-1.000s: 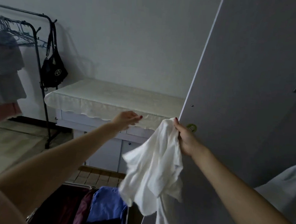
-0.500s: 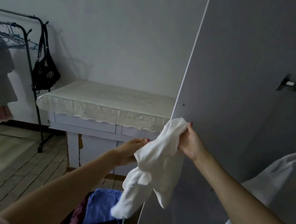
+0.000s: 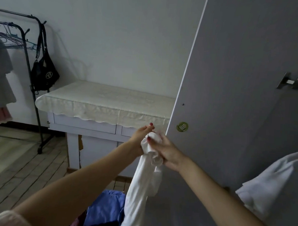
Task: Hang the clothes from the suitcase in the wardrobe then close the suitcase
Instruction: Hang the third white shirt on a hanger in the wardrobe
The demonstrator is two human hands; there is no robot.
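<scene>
A white garment hangs bunched in front of the open grey wardrobe door. Its top is gathered between both hands. My right hand grips the bunched top from the right. My left hand holds the same bunch from the left, thumb up. Below, at the frame's bottom edge, the suitcase's contents show: a blue garment and a dark maroon one. The suitcase shell itself is hidden by my arms. Another white garment hangs at the right edge.
A white desk with a cream cloth stands against the wall behind the suitcase. At the left a black clothes rack carries hangers, clothes and a black bag. A metal hinge sits on the door's inner side.
My left hand has come in from the left and taken hold of the white garment beside my right hand. The garment, loose and spread before, is now gathered into a narrow hanging bunch.
</scene>
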